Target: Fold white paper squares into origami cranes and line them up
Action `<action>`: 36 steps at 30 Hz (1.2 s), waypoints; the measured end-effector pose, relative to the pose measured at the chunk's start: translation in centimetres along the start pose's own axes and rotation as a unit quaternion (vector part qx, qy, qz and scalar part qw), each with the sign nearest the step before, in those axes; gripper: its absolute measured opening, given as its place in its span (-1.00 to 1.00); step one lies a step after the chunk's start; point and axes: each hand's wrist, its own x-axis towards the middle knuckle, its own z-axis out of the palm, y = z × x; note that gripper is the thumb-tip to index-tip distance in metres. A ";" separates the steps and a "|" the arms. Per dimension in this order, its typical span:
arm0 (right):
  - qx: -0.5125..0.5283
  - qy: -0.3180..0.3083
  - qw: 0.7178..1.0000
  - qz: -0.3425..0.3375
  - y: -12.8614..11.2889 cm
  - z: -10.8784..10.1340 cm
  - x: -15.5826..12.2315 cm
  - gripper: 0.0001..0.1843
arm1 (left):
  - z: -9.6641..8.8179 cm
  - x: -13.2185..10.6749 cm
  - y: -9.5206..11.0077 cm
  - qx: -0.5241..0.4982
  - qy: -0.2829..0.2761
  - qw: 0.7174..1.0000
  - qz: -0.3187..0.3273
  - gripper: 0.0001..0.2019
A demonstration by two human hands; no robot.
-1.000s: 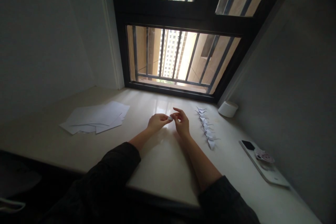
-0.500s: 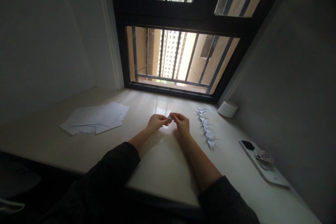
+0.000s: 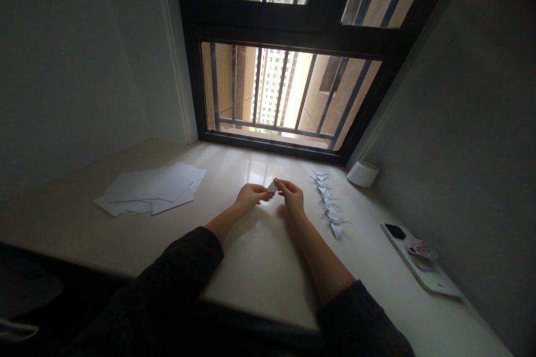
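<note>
Between my two hands is a small folded piece of white paper (image 3: 272, 186), held a little above the pale sill. My left hand (image 3: 251, 195) pinches its lower left side, fingers closed. From the right, my right hand (image 3: 292, 195) grips its upper right edge between thumb and fingertips. The folds are too small to make out. To the right of my right hand, several white paper cranes (image 3: 329, 206) stand in a row running toward me.
Loose white sheets (image 3: 146, 187) lie overlapping at the left. A white cylindrical object (image 3: 363, 174) sits by the right wall. Nearer on the right lies a white phone (image 3: 438, 284) with a round grip on its back. A dark-framed window (image 3: 272, 148) closes the far side.
My right hand has shifted slightly right, and more of the folded paper's white face shows between my fingers. My left hand has barely moved.
</note>
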 end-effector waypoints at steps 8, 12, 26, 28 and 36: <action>-0.016 0.015 1.000 -0.017 0.3 -0.3 0.4 -0.60 | 0.0 0.0 0.1 -0.038 0.020 0.999 -0.014 -0.69; -0.039 0.011 0.998 -0.038 0.4 -0.4 0.6 -0.59 | 0.0 0.1 0.1 -0.046 0.034 0.998 -0.006 -0.68; -0.139 -0.006 0.987 -0.078 0.4 -0.3 0.0 -0.66 | 0.1 0.3 0.0 -0.052 0.087 0.995 0.013 -0.66; -0.123 0.002 0.990 -0.070 0.6 -0.2 0.1 -0.68 | 0.2 0.2 0.1 -0.062 0.093 0.994 0.005 -0.66; -0.059 -0.002 0.997 -0.051 1.2 0.1 0.3 -0.73 | 0.7 0.1 0.3 -0.119 0.105 0.987 -0.007 -0.68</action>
